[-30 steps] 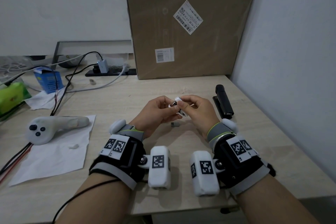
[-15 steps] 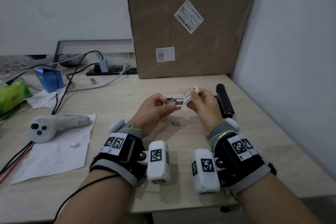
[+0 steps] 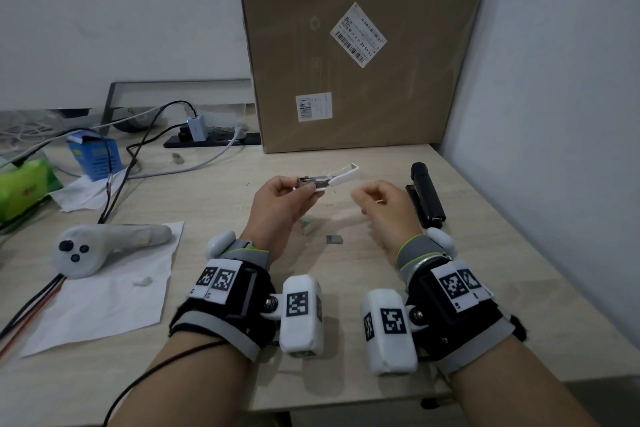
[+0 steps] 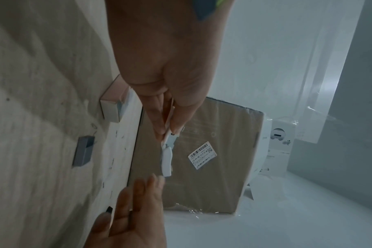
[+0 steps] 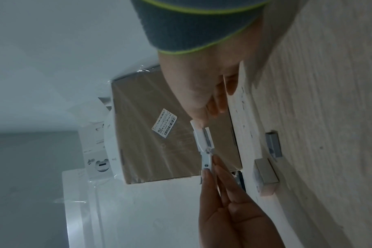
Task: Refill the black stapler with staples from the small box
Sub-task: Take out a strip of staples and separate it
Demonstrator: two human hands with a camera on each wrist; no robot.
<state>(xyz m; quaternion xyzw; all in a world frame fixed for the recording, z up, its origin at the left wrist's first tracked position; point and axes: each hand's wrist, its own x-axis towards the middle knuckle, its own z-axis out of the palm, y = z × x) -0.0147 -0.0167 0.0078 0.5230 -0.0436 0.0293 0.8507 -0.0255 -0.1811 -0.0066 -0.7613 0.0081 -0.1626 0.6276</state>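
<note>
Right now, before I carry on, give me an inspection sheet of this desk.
Surface: wooden table, light specks near the hands.
Job's things: black stapler lies shut at the right edge, untouched; small box and a loose staple strip lie between the hands.
Clutter: white controller on a paper sheet; blue box; green pack.
Hands: left hand pinches what looks like a white stapler with its lid swung open; right hand holds nothing, fingers near the lid tip.
Cables: black cables run to a power strip.
Surroundings: cardboard box against the wall.
</note>
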